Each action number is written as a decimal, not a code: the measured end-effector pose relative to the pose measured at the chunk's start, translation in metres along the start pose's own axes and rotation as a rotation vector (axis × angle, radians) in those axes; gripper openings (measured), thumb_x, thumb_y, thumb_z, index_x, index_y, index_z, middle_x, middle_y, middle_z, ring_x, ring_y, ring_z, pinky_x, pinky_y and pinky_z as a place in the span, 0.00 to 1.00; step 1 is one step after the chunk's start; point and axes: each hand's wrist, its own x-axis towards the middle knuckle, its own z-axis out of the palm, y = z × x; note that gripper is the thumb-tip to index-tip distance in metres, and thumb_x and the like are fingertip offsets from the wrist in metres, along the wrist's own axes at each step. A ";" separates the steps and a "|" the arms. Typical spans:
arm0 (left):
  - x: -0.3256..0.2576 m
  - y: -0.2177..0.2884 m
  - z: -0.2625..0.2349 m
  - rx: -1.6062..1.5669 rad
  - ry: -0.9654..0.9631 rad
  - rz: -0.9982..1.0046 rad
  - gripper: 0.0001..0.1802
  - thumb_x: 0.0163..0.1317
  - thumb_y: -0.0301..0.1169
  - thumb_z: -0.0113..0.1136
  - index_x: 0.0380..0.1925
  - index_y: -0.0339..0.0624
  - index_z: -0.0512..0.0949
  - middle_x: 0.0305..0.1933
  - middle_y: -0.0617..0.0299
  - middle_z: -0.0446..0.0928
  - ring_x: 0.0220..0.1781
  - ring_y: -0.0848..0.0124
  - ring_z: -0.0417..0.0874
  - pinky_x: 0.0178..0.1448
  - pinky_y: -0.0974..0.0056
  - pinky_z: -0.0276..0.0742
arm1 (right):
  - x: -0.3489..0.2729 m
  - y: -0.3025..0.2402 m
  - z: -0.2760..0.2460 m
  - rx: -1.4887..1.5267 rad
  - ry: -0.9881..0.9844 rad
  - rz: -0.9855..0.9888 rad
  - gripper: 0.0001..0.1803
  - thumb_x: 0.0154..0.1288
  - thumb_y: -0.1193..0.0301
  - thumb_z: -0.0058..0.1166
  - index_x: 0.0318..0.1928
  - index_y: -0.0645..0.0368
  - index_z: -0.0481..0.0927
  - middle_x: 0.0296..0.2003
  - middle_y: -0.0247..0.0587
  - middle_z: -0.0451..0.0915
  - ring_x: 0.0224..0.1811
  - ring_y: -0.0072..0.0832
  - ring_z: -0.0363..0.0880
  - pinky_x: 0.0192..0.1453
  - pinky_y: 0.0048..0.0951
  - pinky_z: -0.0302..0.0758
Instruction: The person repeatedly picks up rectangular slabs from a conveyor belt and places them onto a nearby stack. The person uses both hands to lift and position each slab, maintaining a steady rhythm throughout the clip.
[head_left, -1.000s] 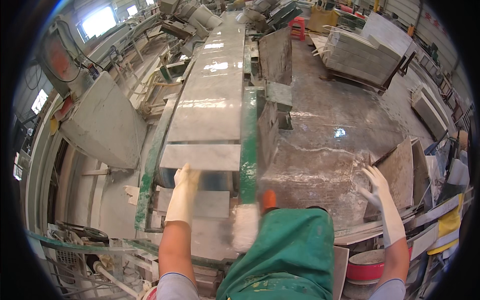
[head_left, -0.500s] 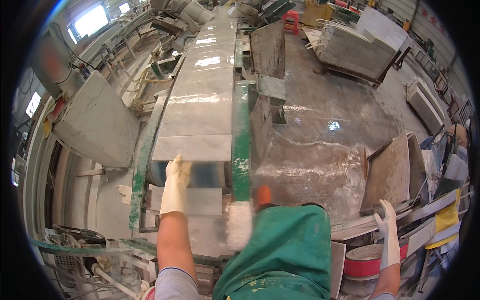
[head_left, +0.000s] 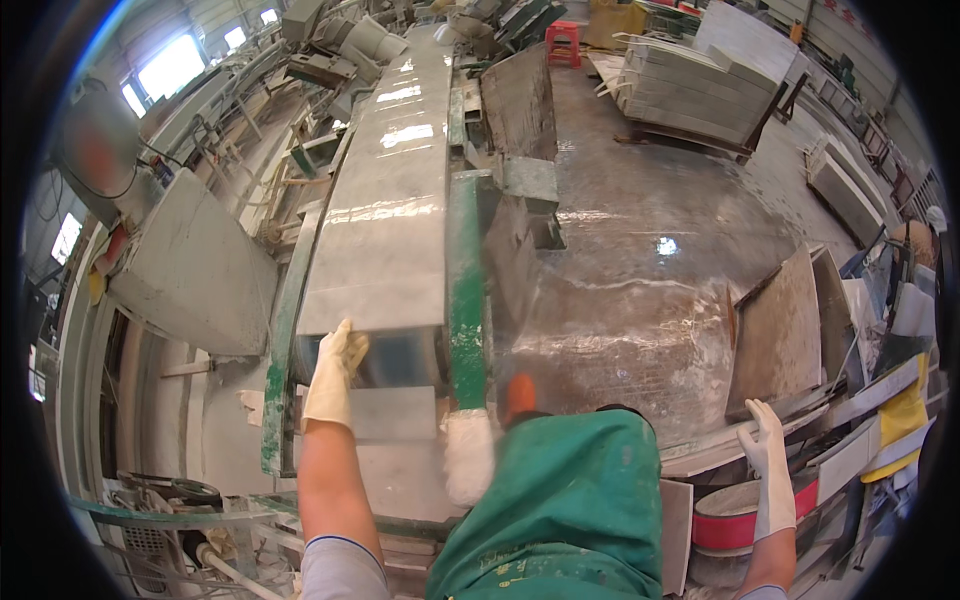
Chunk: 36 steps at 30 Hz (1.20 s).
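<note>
A pale, wet stone slab (head_left: 375, 290) lies on the conveyor bed and reaches the bed's near end. My left hand (head_left: 333, 380), in a cream rubber glove, is at the slab's front edge, with its fingers bent around that edge. Below the edge shows a dark bluish roller (head_left: 400, 362), partly behind the hand. Out to the right, my gloved right hand (head_left: 768, 455) holds nothing, its fingers apart and pointing up. It hovers beside leaning boards, above a round container with a red band (head_left: 735, 528).
A green rail (head_left: 466, 300) runs along the conveyor's right side, with a white wrapped pad (head_left: 468, 460) at its near end. Brown panels (head_left: 785, 335) lean at the right. Stacked slabs (head_left: 690, 95) stand on the wet floor behind. A large grey panel (head_left: 200, 270) stands at the left.
The view has shifted slightly. The slab's front edge sits a little nearer, and the seam behind it is fainter. My left hand has stayed at that edge; the right hand's fingers have drawn slightly inward.
</note>
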 end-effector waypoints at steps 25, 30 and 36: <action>-0.164 -0.070 0.147 0.963 -0.452 1.417 0.28 0.62 0.26 0.59 0.63 0.35 0.69 0.64 0.44 0.73 0.67 0.47 0.71 0.74 0.51 0.63 | -0.105 0.172 -0.051 -0.533 0.175 1.250 0.34 0.72 0.41 0.37 0.73 0.41 0.61 0.73 0.40 0.60 0.76 0.43 0.55 0.72 0.51 0.61; -0.155 -0.081 0.153 1.069 -0.402 1.433 0.28 0.59 0.27 0.59 0.62 0.36 0.71 0.64 0.42 0.72 0.68 0.49 0.71 0.75 0.49 0.61 | -0.111 0.196 -0.041 -0.539 0.220 1.256 0.33 0.73 0.43 0.38 0.73 0.40 0.61 0.73 0.38 0.61 0.75 0.42 0.56 0.71 0.55 0.60; -0.153 -0.081 0.153 1.028 -0.376 1.417 0.27 0.56 0.25 0.61 0.59 0.38 0.74 0.63 0.44 0.74 0.66 0.50 0.73 0.73 0.51 0.64 | -0.107 0.225 -0.033 -0.521 0.220 1.310 0.34 0.73 0.41 0.34 0.74 0.35 0.58 0.75 0.35 0.56 0.76 0.47 0.53 0.72 0.59 0.56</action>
